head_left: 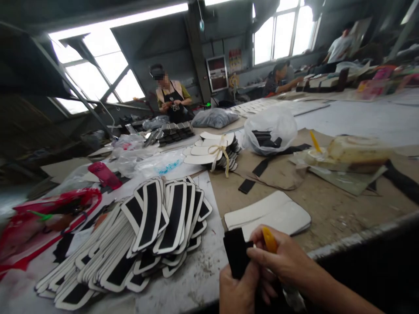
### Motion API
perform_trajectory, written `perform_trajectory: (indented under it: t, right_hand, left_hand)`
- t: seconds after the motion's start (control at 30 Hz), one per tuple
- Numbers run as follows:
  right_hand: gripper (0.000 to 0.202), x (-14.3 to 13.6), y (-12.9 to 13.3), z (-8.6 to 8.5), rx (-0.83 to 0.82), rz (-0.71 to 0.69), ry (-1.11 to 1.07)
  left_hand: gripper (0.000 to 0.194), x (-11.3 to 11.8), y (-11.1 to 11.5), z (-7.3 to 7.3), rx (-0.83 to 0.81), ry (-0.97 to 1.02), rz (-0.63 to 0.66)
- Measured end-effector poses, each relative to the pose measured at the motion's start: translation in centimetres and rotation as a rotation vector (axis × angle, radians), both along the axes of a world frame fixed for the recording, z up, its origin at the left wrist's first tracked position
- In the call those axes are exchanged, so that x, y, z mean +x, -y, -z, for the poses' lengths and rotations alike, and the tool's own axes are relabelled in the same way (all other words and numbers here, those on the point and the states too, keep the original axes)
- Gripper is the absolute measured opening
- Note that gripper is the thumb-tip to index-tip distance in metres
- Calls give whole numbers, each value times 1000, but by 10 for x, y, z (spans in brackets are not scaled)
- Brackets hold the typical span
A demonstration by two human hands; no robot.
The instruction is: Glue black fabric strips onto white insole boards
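Note:
Close to the table's front edge, my left hand [240,288] is closed around a small stack of black strips [236,253], held upright. My right hand [281,257] is closed too, with a yellow handle [269,239] between its fingers; the tool's working end cannot be made out. Its thumb and fingertips also pinch at the right edge of the black strips. Just beyond both hands, blank white curved panels [271,213] lie on brown board. Left of my hands is a large heap of white panels [176,218] with black strips on them.
Farther back sit a tied bundle of white panels [212,150], a clear bag with black pieces [270,131] and a stained plastic container [356,152] with a yellow stick. A red bag [19,231] lies far left. A person in an apron [173,100] works across the table.

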State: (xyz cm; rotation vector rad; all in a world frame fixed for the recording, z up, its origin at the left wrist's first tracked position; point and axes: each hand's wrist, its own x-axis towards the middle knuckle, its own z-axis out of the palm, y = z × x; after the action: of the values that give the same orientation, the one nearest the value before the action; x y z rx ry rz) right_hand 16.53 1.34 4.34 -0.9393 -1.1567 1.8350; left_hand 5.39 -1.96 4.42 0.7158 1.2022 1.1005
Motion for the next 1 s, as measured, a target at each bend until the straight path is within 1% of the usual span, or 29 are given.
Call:
perform_trajectory:
  t: [0.07,0.13,0.2,0.23,0.27,0.33,0.37,0.4,0.43,0.5,0.53,0.57,0.6,0.63,0.7,0.73,0.8,0.83,0.87,0.93,1.0]
  right_hand:
    - [35,3,2,-4,-24,-39,-11]
    - [33,5,2,-6,-39,-57,-7]
    - [31,8,0,-5,-32,-49,41]
    - [30,10,-1,-5,-2,-13,97]
    - [29,12,-2,-4,51,52,171]
    - [27,17,-4,-1,173,217,312]
    - [26,19,-3,1,208,270,354]
    - [26,20,-1,5,204,277,359]
    - [26,21,2,9,164,238,322]
    - [30,23,11,18,27,103,193]
    - [32,24,16,23,-34,63,140]
    - [34,27,20,26,-76,63,121]
    - [35,31,22,29,-91,106,144]
    - [35,36,22,29,-80,178,203]
    - [33,49,17,27,-14,352,337]
    - [31,57,12,24,22,424,378]
    - [29,74,0,17,72,498,381]
    - [29,83,-6,12,86,508,365]
    - [28,92,-12,8,97,506,360]
    - [29,107,-25,-4,135,473,418]
    - [32,116,-37,-16,187,374,574]
  left_hand:
    - [40,1,2,0,21,48,21]
    - [35,2,3,1,-12,59,32]
    - [33,2,6,3,-52,64,50]
    - [32,1,8,4,-64,69,55]
    - [33,1,10,6,-71,78,59]
    - [34,1,13,10,-73,93,54]
    - [34,1,15,13,-75,96,46]
    - [35,3,17,17,-74,96,36]
    - [35,5,18,20,-71,93,24]
    - [35,12,19,30,-57,88,13]
    - [35,16,20,35,-46,90,22]
    - [35,21,20,41,-34,93,46]
    - [34,25,22,46,-25,95,81]
    - [34,28,23,51,-21,97,125]
    - [35,31,28,58,-28,102,220]
    - [35,30,31,61,-41,102,264]
    - [36,22,36,61,-86,87,308]
    - [35,15,37,60,-114,64,294]
    - [34,7,36,58,-145,28,244]
    - [34,-9,30,53,-200,-71,61]
    - [35,-24,17,50,-224,-165,-138]
